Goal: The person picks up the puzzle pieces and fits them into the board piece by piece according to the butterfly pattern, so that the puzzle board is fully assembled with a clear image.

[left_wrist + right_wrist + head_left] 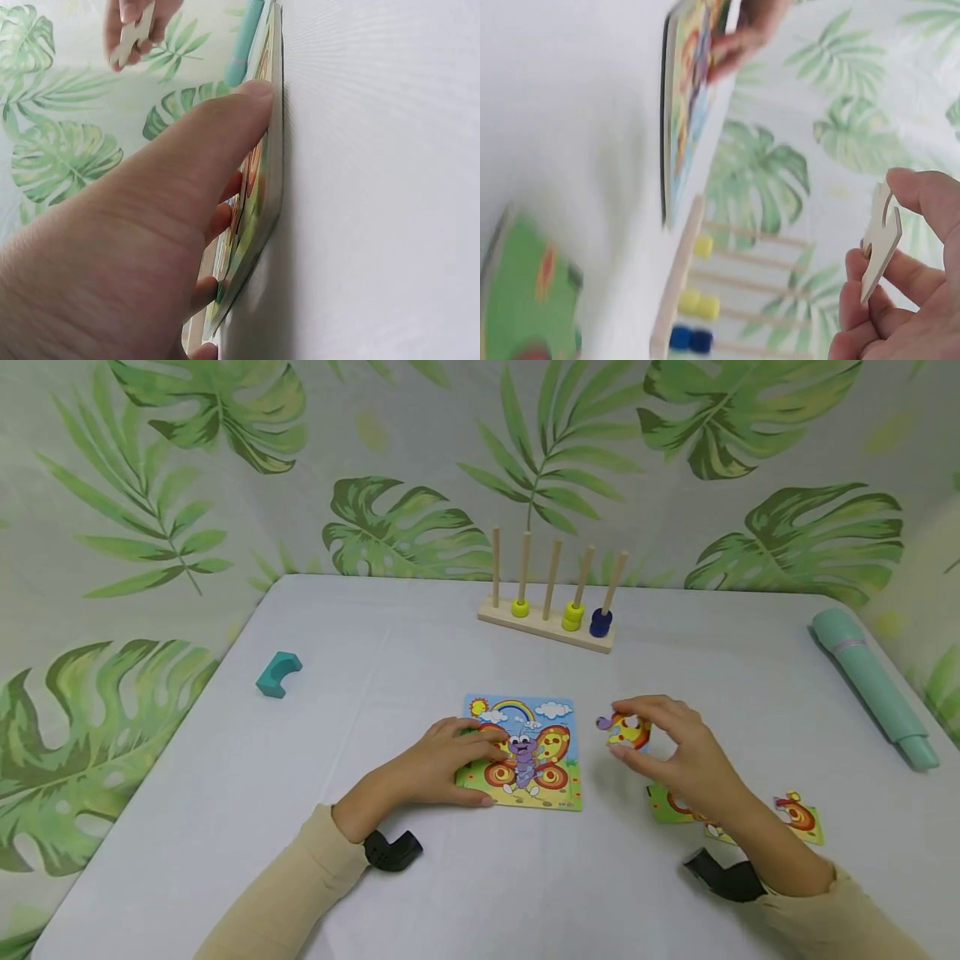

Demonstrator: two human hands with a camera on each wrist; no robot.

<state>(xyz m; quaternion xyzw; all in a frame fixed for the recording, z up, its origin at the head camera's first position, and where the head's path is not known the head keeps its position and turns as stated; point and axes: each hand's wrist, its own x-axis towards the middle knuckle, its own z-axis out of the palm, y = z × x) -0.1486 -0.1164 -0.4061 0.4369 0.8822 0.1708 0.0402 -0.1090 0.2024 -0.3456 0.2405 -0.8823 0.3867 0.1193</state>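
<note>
One white table (390, 652) fills most of the frame, a butterfly puzzle board (543, 795) at its centre. The left hand (446, 760) rests loosely extended on the board's left side. Right of centre, the right hand (686, 752) pinches a puzzle piece (628, 733), raised just beside the board; other loose pieces (801, 818) lie lower right. Placing looks under way; next seems to call for turning the piece to match the picture.
</note>
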